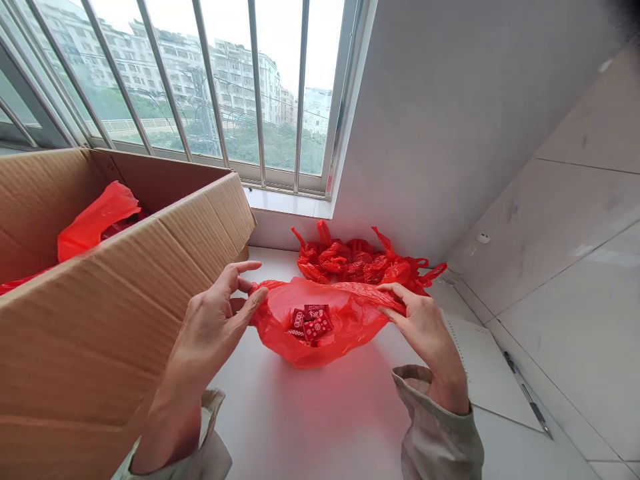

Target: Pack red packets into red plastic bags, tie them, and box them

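A thin red plastic bag [345,340] is spread wide at its mouth above the white tabletop. Inside lie several small dark-red packets [317,327] with white printed patterns. My left hand [220,317] pinches the bag's left edge between thumb and fingers, its index finger sticking out. At the opposite end, my right hand [417,320] grips the bunched rim, thumb below and fingers on top. Behind the bag, against the wall, sits a heap of tied red plastic bags [350,259] with their handle loops sticking up.
A large open cardboard box [125,300] stands close on the left, with red plastic [100,220] inside. On the right lie a notebook [493,367] and a pen [527,393] beside the tiled wall. A barred window [230,100] is behind the table [300,427].
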